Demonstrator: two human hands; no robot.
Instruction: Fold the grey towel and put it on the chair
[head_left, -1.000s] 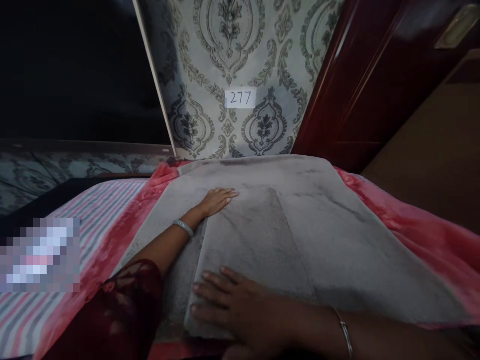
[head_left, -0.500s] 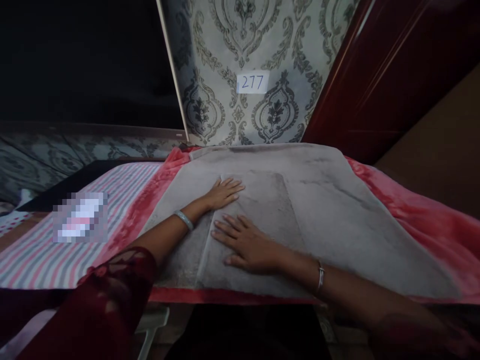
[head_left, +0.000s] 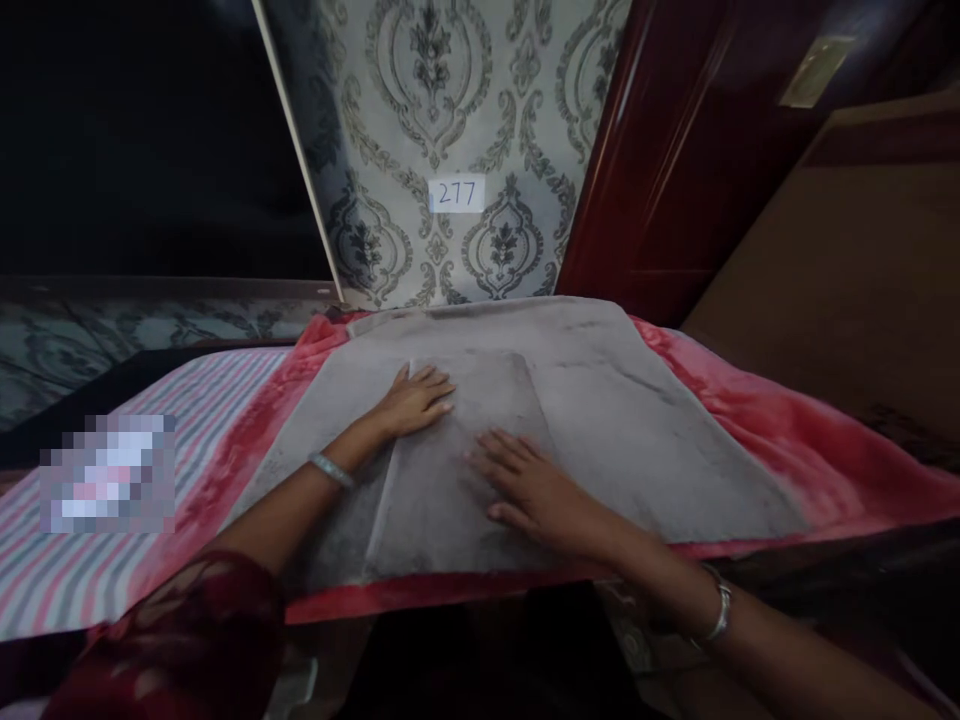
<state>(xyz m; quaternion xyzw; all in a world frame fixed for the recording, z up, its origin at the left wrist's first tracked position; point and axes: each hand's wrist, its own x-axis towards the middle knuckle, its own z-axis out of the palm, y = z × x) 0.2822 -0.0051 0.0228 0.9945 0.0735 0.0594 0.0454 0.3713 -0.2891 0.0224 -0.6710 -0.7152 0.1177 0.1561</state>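
Note:
A grey plush cloth [head_left: 622,450] lies spread out, with a folded layer [head_left: 427,510] on its left-middle part. My left hand [head_left: 416,400] rests palm down near the far left edge of that layer, fingers apart. Nearer to me, my right hand [head_left: 544,495] is flat over the layer with its fingers stretched out and slightly blurred. Neither hand grips anything. Under the grey cloth is a pink-red plush blanket [head_left: 780,430], showing at both sides and along the front edge.
A striped cloth [head_left: 202,400] lies at the left, bearing a pixelated item [head_left: 109,475]. Behind stand a dark screen [head_left: 150,140], a patterned wall [head_left: 442,120] with a paper marked 277 [head_left: 456,193], and a dark red door or panel [head_left: 660,150] at right.
My right hand has slid rightward over the folded layer, away from my left hand. My left hand stays at about the same spot on the cloth. The camera has turned slightly right.

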